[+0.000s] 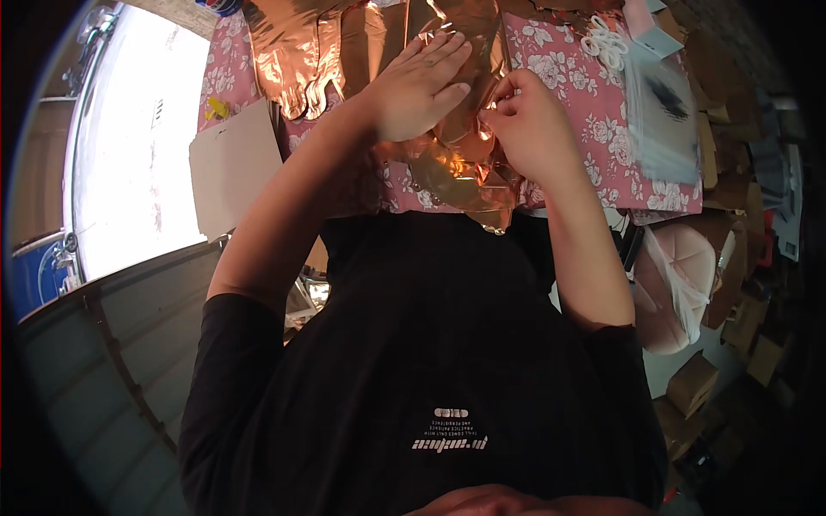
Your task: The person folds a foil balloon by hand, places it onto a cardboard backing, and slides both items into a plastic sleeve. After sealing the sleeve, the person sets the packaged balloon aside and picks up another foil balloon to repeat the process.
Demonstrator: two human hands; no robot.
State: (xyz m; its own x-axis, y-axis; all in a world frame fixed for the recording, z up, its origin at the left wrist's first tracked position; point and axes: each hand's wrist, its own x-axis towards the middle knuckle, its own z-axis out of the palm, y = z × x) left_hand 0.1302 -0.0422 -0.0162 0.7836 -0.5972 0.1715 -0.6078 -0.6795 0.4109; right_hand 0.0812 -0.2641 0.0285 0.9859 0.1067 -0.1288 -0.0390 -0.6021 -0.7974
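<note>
A flat, shiny rose-gold foil balloon [456, 176] lies in front of me, with its crinkled lower end hanging over the near edge of the table. My left hand [424, 88] rests flat on the upper part of the foil, fingers stretched out. At the foil's right edge, my right hand [535, 125] is closed, with thumb and forefinger pinching the foil. More rose-gold foil balloons [297, 56] lie flat to the left and at the far side, partly overlapping. My left forearm hides some of the foil.
Foil and hands are over a pink flowered tablecloth [602, 129]. White rings [605, 43] and clear plastic bags [662, 120] lie on the right. A beige card [234, 168] and a yellow item [217, 108] are on the left. Cardboard boxes [691, 383] stand at the right.
</note>
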